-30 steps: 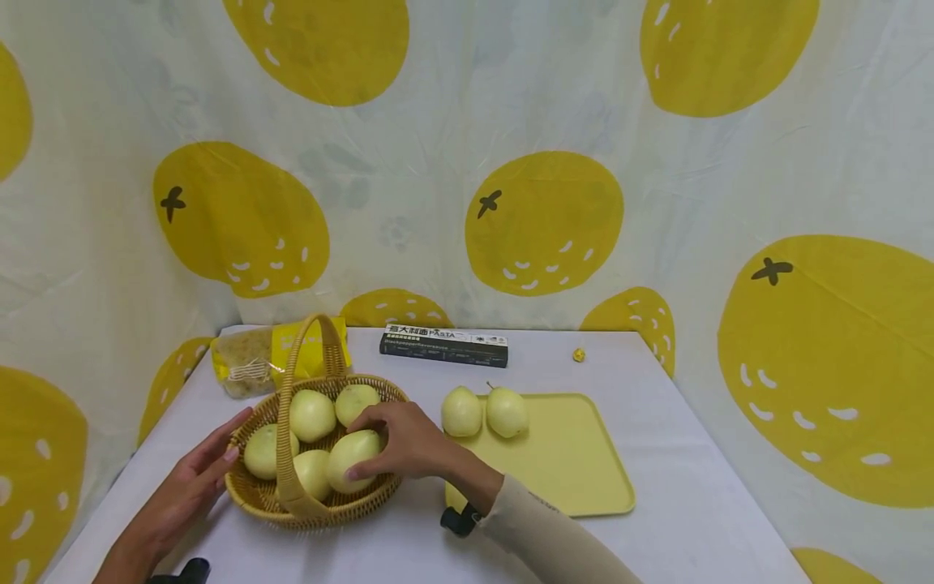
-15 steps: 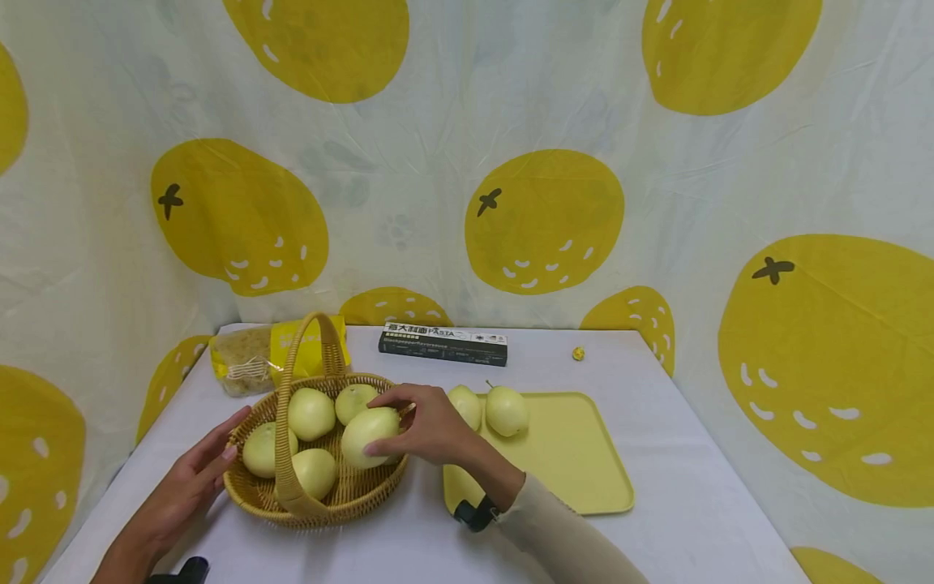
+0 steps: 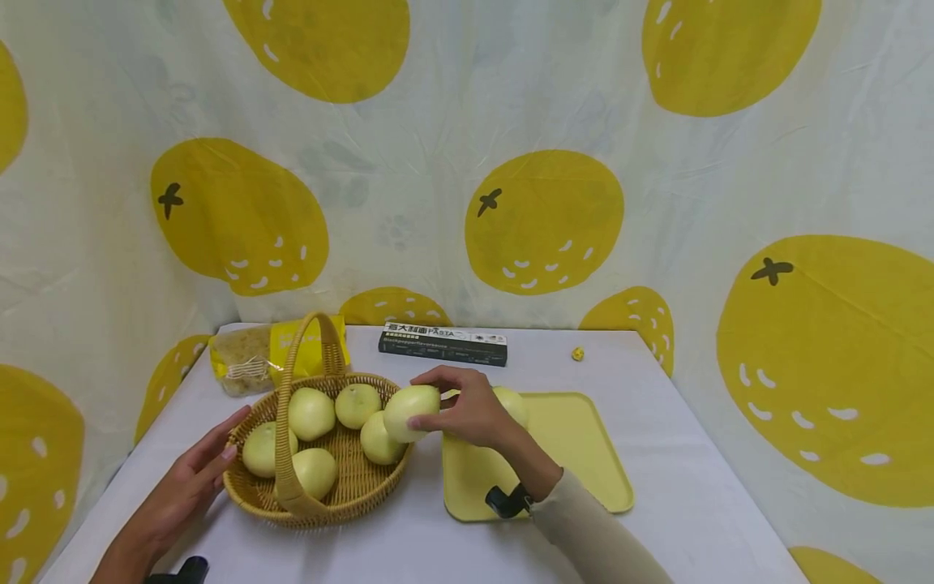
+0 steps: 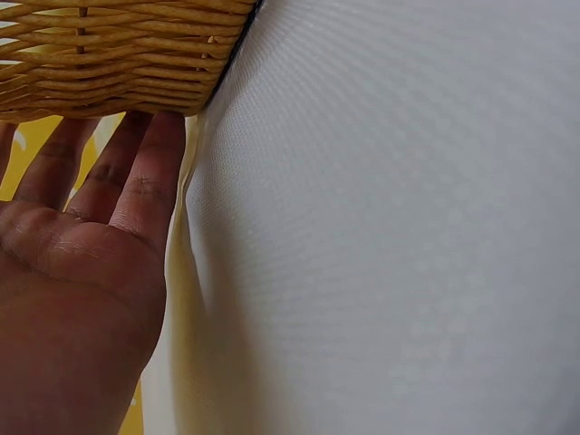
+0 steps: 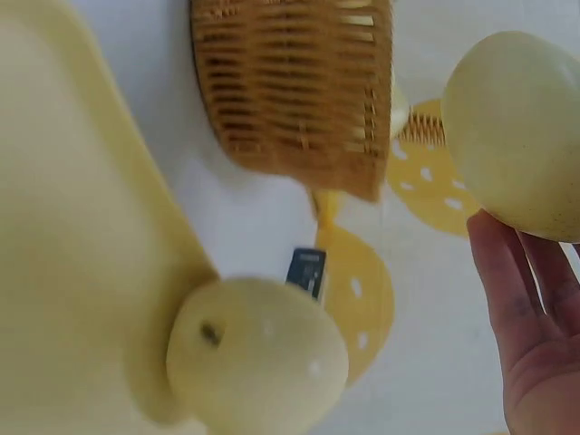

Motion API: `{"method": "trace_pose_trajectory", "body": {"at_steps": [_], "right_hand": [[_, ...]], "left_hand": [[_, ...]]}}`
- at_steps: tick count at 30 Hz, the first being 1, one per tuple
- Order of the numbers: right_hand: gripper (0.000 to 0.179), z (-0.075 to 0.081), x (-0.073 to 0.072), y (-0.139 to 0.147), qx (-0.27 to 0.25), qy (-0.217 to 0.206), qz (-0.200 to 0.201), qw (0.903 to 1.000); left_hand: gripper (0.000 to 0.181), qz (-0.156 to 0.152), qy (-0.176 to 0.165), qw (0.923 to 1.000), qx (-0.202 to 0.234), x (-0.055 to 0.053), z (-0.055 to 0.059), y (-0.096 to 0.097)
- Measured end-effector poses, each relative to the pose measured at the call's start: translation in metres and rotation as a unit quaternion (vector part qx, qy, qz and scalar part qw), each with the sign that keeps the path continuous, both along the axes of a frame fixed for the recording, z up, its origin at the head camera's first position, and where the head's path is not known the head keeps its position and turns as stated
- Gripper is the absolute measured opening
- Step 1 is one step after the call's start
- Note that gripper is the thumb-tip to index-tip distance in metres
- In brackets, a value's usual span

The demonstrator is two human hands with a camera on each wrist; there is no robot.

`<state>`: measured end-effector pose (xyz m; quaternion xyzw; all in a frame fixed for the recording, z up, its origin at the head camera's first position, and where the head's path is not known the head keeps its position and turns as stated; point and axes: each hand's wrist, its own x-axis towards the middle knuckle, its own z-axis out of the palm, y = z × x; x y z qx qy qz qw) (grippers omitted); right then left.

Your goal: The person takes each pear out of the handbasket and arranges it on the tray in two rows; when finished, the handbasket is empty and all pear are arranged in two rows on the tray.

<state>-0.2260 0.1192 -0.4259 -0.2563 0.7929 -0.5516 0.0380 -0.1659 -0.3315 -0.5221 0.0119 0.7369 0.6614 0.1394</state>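
A pale yellow pear (image 3: 412,412) is in my right hand (image 3: 474,410), gripped between thumb and fingers over the wicker basket's right rim. The right wrist view shows this pear (image 5: 518,136) large, with the fingers (image 5: 507,281) against it. Inside the handled basket (image 3: 343,513) lie several more pears, one of them (image 3: 379,442) partly covered by the held pear. My left hand (image 3: 178,495) touches the basket's left side, its extended fingers (image 4: 149,172) reaching the woven wall in the left wrist view.
A yellow tray (image 3: 576,462) lies right of the basket; a pear (image 3: 513,405) at its back left is partly hidden by my right hand. Behind stand a yellow pasta bag (image 3: 251,361) and a black pasta box (image 3: 441,347). A small yellow item (image 3: 577,354) lies back right.
My right hand has lifted the pear from inside the basket and carried it right to the rim. Another pear shows in the basket where the hand was. The left hand stays put.
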Motion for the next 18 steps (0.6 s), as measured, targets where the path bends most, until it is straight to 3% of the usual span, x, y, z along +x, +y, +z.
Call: {"method": "trace_pose_trajectory", "body": {"at_steps": [6,15,18], "right_hand": [[0.05,0.006,-0.003,0.027,-0.031,-0.023,-0.016,0.9991],[0.051,0.011,-0.009,0.076,-0.028,-0.005,-0.083,0.9961],[0.054,0.01,-0.011,0.092,-0.037,-0.019,-0.098,0.9943]], "left_hand": [[0.065,-0.002,0.004,1.0,0.005,0.0,-0.001,-0.001],[0.065,-0.003,0.009,0.9999,0.006,0.0,-0.001,0.0],[0.066,-0.004,0.01,0.9999,0.005,0.0,-0.001,0.0]]}}
